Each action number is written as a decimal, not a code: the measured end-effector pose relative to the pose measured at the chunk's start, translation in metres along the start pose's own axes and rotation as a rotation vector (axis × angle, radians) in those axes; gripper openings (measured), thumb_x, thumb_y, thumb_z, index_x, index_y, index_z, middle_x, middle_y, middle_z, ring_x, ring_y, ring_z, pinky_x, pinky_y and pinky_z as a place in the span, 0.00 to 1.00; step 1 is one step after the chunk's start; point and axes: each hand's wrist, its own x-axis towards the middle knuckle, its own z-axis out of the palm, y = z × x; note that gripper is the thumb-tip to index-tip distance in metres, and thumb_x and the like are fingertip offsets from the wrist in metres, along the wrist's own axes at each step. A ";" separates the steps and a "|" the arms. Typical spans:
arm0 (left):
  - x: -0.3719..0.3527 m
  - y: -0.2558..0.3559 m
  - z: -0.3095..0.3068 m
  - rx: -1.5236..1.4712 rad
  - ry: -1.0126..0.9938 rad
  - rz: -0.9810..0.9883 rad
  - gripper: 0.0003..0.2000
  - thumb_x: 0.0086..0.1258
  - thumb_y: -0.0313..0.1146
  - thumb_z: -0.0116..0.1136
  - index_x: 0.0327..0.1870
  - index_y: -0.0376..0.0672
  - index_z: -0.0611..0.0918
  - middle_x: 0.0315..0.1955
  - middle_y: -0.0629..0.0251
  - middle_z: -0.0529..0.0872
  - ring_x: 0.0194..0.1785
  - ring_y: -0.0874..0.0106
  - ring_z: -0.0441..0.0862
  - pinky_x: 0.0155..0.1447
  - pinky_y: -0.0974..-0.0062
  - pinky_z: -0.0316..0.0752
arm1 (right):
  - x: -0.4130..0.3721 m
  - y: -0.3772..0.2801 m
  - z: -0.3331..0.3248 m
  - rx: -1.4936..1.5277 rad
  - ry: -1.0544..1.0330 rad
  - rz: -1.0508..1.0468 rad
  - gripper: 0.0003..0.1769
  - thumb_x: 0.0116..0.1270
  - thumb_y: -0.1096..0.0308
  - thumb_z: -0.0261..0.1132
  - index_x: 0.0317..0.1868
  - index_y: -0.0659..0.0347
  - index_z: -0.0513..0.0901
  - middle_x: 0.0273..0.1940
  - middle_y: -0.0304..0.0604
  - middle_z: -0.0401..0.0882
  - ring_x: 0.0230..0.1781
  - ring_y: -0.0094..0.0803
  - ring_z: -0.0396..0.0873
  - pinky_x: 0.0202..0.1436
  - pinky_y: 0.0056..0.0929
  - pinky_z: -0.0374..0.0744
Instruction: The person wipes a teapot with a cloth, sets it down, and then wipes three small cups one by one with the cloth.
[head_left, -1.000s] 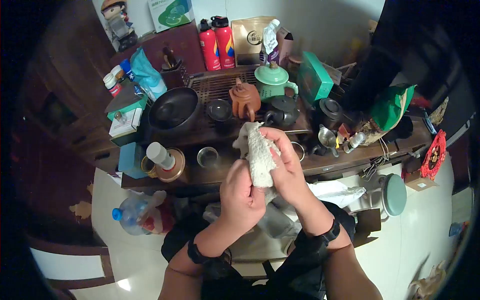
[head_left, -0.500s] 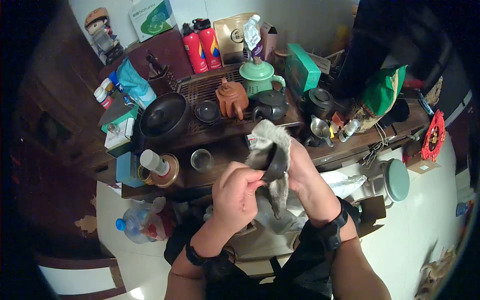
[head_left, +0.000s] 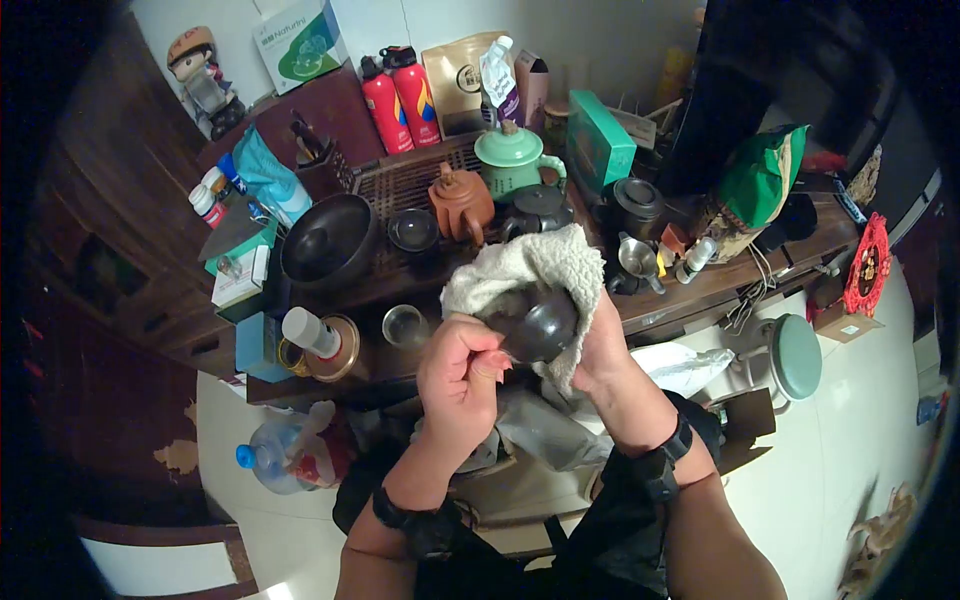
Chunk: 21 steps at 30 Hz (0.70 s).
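Note:
A small dark, glossy cup (head_left: 543,325) sits in a pale grey cloth (head_left: 530,262), held over the front of the dark wooden table. My left hand (head_left: 462,372) pinches the edge at the left of the cup, fingers closed. At the right, my right hand (head_left: 602,345) grips the cloth around the cup from behind; most of its fingers are hidden under the fabric. Just beyond the cloth stand a black teapot (head_left: 540,207) and a brown clay teapot (head_left: 462,203).
On the table are a green lidded pot (head_left: 508,160), a large black bowl (head_left: 330,240), a small dark bowl (head_left: 413,230), a glass cup (head_left: 405,326), a white-capped bottle (head_left: 310,332) and a metal pitcher (head_left: 638,256). A green stool (head_left: 795,358) stands at the right.
The cloth has spread open wider and higher around the cup. The cup has turned, so its rounded dark surface now shows. My left hand has shifted slightly left.

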 end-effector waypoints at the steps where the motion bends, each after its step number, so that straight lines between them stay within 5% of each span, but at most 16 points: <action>1: 0.000 -0.002 0.000 -0.003 0.014 0.001 0.03 0.62 0.19 0.51 0.31 0.36 0.71 0.27 0.64 0.72 0.23 0.79 0.70 0.27 0.84 0.67 | 0.001 0.001 0.003 -0.034 0.065 -0.032 0.24 0.68 0.53 0.49 0.56 0.61 0.69 0.51 0.46 0.73 0.51 0.36 0.74 0.55 0.34 0.72; 3: 0.000 -0.004 -0.002 -0.008 0.041 0.001 0.02 0.63 0.20 0.50 0.32 0.37 0.71 0.27 0.64 0.71 0.23 0.80 0.70 0.27 0.84 0.67 | 0.004 0.001 0.010 -0.002 0.105 -0.135 0.24 0.68 0.55 0.49 0.58 0.61 0.68 0.55 0.48 0.70 0.52 0.36 0.73 0.57 0.34 0.71; 6: 0.000 -0.002 0.002 0.128 0.115 0.050 0.02 0.63 0.20 0.50 0.31 0.37 0.71 0.26 0.65 0.71 0.23 0.80 0.70 0.26 0.84 0.67 | 0.006 0.002 0.001 -0.439 0.023 -0.375 0.22 0.67 0.62 0.52 0.59 0.61 0.68 0.56 0.48 0.70 0.54 0.35 0.72 0.58 0.32 0.69; 7: -0.001 -0.001 0.004 0.181 0.115 0.047 0.03 0.63 0.20 0.50 0.31 0.36 0.71 0.25 0.65 0.71 0.23 0.80 0.70 0.26 0.84 0.67 | 0.006 0.016 -0.011 -0.663 0.047 -0.510 0.13 0.64 0.67 0.57 0.48 0.61 0.75 0.44 0.39 0.75 0.49 0.31 0.72 0.56 0.27 0.67; 8: -0.003 0.001 0.006 0.234 0.114 0.044 0.03 0.63 0.20 0.50 0.31 0.36 0.71 0.25 0.66 0.71 0.23 0.80 0.70 0.26 0.84 0.67 | 0.005 0.004 0.004 -1.138 -0.071 -0.732 0.10 0.64 0.69 0.57 0.45 0.61 0.76 0.43 0.37 0.73 0.48 0.27 0.70 0.54 0.24 0.66; 10: -0.008 -0.002 0.009 0.207 0.092 -0.019 0.02 0.63 0.20 0.50 0.31 0.36 0.71 0.25 0.66 0.72 0.24 0.79 0.71 0.26 0.83 0.67 | 0.006 0.017 -0.006 -0.854 0.074 -0.405 0.08 0.66 0.66 0.56 0.42 0.61 0.76 0.37 0.36 0.73 0.39 0.23 0.70 0.47 0.21 0.68; 13: -0.011 -0.008 0.007 0.028 0.021 -0.201 0.03 0.61 0.21 0.54 0.32 0.36 0.73 0.25 0.65 0.74 0.24 0.79 0.72 0.29 0.82 0.68 | 0.009 0.010 -0.015 -0.714 0.055 -0.257 0.11 0.69 0.63 0.53 0.38 0.63 0.75 0.29 0.35 0.71 0.32 0.20 0.67 0.39 0.20 0.69; 16: 0.002 0.009 0.000 0.177 -0.137 -0.173 0.06 0.59 0.24 0.60 0.33 0.36 0.74 0.26 0.65 0.75 0.25 0.80 0.72 0.31 0.84 0.68 | 0.005 -0.006 -0.009 -0.811 0.018 -0.220 0.11 0.71 0.64 0.50 0.36 0.62 0.74 0.29 0.26 0.65 0.32 0.12 0.59 0.35 0.14 0.63; 17: 0.004 0.011 -0.002 0.181 -0.151 -0.192 0.07 0.58 0.25 0.61 0.33 0.37 0.74 0.26 0.66 0.75 0.25 0.81 0.72 0.32 0.85 0.68 | 0.007 -0.002 -0.013 -0.980 0.027 -0.316 0.15 0.70 0.59 0.52 0.36 0.64 0.74 0.25 0.31 0.68 0.29 0.17 0.64 0.33 0.20 0.68; 21: 0.003 0.009 -0.010 0.023 -0.171 -0.316 0.08 0.56 0.27 0.64 0.32 0.38 0.75 0.27 0.71 0.76 0.28 0.84 0.71 0.32 0.85 0.67 | 0.010 0.002 -0.019 -0.805 -0.023 -0.264 0.14 0.69 0.60 0.53 0.38 0.64 0.76 0.29 0.32 0.73 0.31 0.18 0.69 0.36 0.20 0.71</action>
